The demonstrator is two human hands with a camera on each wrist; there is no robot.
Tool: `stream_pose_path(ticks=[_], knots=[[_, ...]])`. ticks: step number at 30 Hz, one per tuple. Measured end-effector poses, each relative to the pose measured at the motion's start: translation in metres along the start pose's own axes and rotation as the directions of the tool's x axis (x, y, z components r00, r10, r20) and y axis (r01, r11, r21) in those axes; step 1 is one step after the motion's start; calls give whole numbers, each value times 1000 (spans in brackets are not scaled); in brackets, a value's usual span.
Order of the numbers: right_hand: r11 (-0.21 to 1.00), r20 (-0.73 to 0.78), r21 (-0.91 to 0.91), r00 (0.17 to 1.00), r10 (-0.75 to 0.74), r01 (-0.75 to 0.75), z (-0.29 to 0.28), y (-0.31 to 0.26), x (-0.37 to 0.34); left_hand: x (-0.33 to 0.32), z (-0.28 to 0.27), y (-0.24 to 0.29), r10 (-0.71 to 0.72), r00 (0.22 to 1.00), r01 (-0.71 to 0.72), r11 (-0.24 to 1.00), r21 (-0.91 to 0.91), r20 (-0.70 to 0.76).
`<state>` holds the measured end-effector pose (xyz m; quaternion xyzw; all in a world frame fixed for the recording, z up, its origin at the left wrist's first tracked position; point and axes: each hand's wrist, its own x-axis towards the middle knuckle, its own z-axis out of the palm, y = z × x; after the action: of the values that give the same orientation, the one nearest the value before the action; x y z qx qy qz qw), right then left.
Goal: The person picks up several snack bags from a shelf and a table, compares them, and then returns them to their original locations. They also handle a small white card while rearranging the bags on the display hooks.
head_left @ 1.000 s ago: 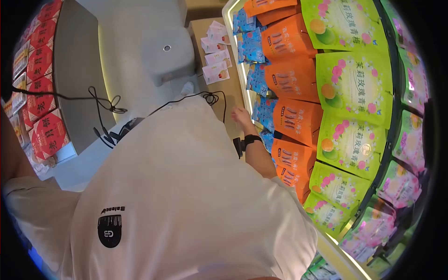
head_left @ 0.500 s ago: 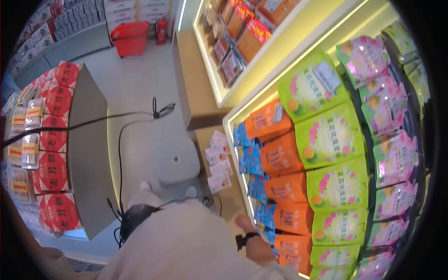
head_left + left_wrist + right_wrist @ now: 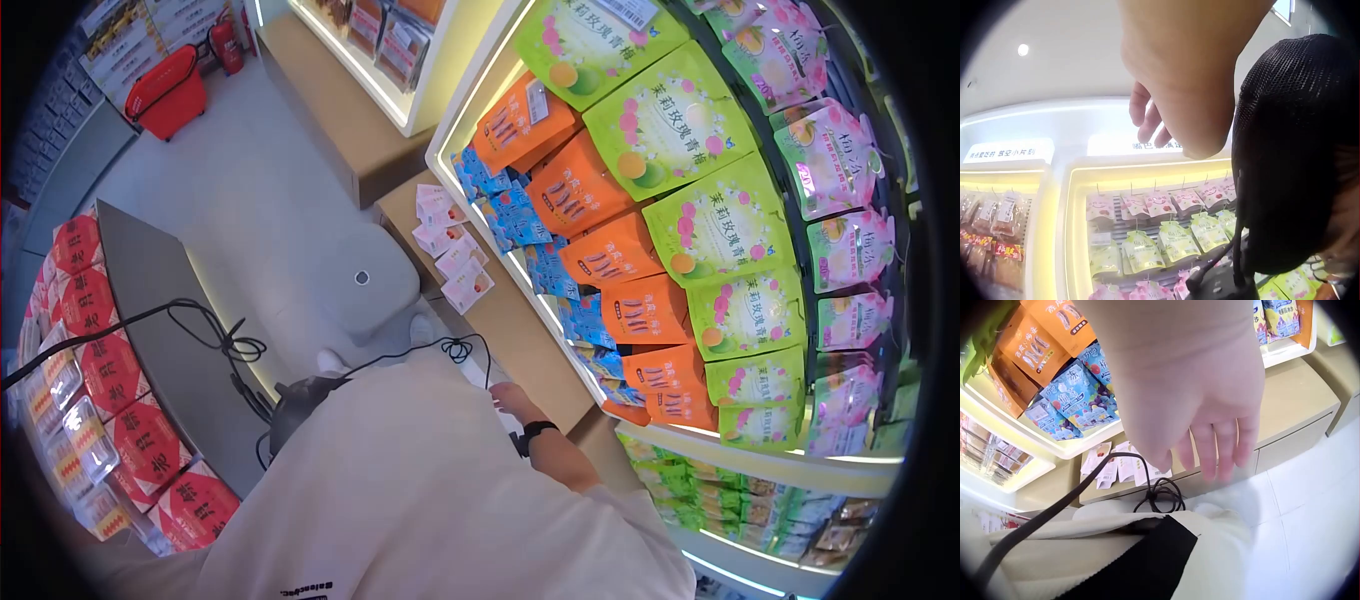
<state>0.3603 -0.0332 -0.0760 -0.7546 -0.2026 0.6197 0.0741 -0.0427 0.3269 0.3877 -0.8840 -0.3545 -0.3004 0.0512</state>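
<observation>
My right hand point(image 3: 515, 402) hangs beside my body at the front of the lit display shelf. In the right wrist view this hand point(image 3: 1210, 425) has relaxed fingers and holds nothing. Several pink and white packets point(image 3: 1124, 467) lie on the wooden ledge beyond it, with a looped black cable point(image 3: 1163, 497) by my clothing. My left hand point(image 3: 1179, 94) is raised, its fingers loosely bent and holding nothing visible, beside a black mesh-covered item point(image 3: 1297, 125) in the left wrist view. The head view does not show the left hand.
Orange pouches point(image 3: 640, 308), blue packets point(image 3: 520, 215) and green pouches point(image 3: 720, 225) fill the shelf on the right. Red boxes point(image 3: 150, 450) are stacked at left. A grey stool point(image 3: 400, 270) stands ahead by the wooden ledge point(image 3: 545, 350). Farther off is a red basket point(image 3: 170, 95).
The head view has swung from down over the shirt to the aisle, then turned right along the shelf. My right hand stays low beside the body, still holding nothing.
</observation>
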Motion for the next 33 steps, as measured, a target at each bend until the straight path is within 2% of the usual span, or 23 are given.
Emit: stream_pose_path(ticks=[2,7,10,11,12,13,14,15,16,17,19,20,22,24,26,28,29,30,31,32,33], knots=[[999,-85,31,996,23,-20,-7,-19,-3,17,-1,-3,13,1000,-13,999,47,16],[992,-134,121,990,41,-25,-23,-24,23,43,18,-4,-52,996,42,991,128,71],[999,-151,39,988,17,-11,-36,-14,65,55,52,-10,-136,981,112,979,169,138],[1000,-166,-6,986,-21,20,-37,-13,79,34,111,-25,-202,936,182,979,95,289],[964,-163,-233,972,-168,128,-34,4,105,8,173,-36,-259,866,247,965,86,427],[860,-125,-455,940,-316,229,-38,13,138,-19,238,-45,-305,679,376,926,41,667],[804,-129,-548,926,-354,231,-37,-5,143,-53,304,-51,-267,500,464,886,5,824],[740,-126,-636,916,-381,220,-27,-13,142,-89,363,-44,-219,401,517,856,-22,890],[753,-129,-605,900,-416,261,-20,-2,166,-114,401,-28,-184,333,535,845,-25,925],[762,-139,-571,879,-456,304,-15,11,199,-130,427,-9,-210,288,618,786,-14,934],[945,-215,-297,955,-205,137,-6,-10,232,-179,509,17,-219,346,674,734,-80,912],[940,-208,-314,956,-206,134,-3,-25,247,-183,536,17,-228,344,688,721,-79,911],[983,-455,-181,886,-96,14,6,-65,268,-191,586,31,-338,478,698,707,-117,810],[989,-567,-147,821,-66,-22,14,-58,325,-165,611,19,-465,501,731,679,-69,730],[954,-443,193,888,-125,231,3,-57,367,-149,646,0,-543,499,761,648,-41,676],[933,-417,353,905,84,76,-5,-40,411,-131,673,-13,-539,586,688,726,-20,605],[935,-416,350,904,99,59,-3,-51,411,-127,688,-17,-513,647,616,788,9,564],[859,-405,506,901,155,80,2,-74,398,-123,703,-24,-476,711,532,845,45,518],[756,-385,647,899,210,100,7,-103,379,-120,715,-29,-472,708,531,846,43,526],[670,-161,741,955,249,-50,-7,-121,365,-126,732,-27,-477,707,533,845,50,523],[675,-162,735,951,262,-60,-7,-128,366,-128,740,-28,-488,711,534,843,62,507]])
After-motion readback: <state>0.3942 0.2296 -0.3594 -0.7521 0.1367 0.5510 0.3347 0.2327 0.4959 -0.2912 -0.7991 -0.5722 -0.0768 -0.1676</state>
